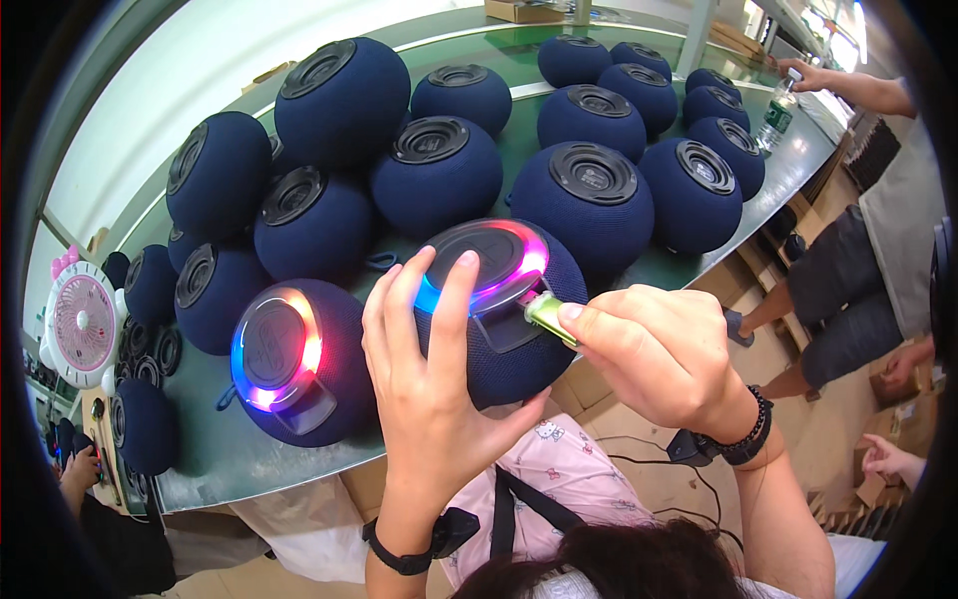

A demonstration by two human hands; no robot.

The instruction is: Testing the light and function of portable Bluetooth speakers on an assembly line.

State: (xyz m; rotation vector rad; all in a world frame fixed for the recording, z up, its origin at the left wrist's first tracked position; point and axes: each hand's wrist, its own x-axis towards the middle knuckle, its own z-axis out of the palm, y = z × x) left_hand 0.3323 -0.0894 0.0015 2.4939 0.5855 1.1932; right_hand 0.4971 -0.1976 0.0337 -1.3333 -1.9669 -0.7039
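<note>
Over the table's [220, 484] near edge, the left hand [424, 384], fingers spread wide, held a round navy speaker [509, 364] with a glowing ring. The right hand [654, 349] pinched a green stick [554, 318] at its opened flap [511, 332]. Another lit speaker [344, 364] sat just left, near that edge; unlit speakers [437, 180] stood toward the far edge.

The view is bright and mostly sharp. Past the far left edge of the green surface [215, 485], the wall [185, 80] looks almost white. Pale reflections lie at the surface's front left corner. Near its front edge, two light rings [311, 339] glow strongly, their pink parts nearly washed out. Straight lines bend, and the outer border is dark.
</note>
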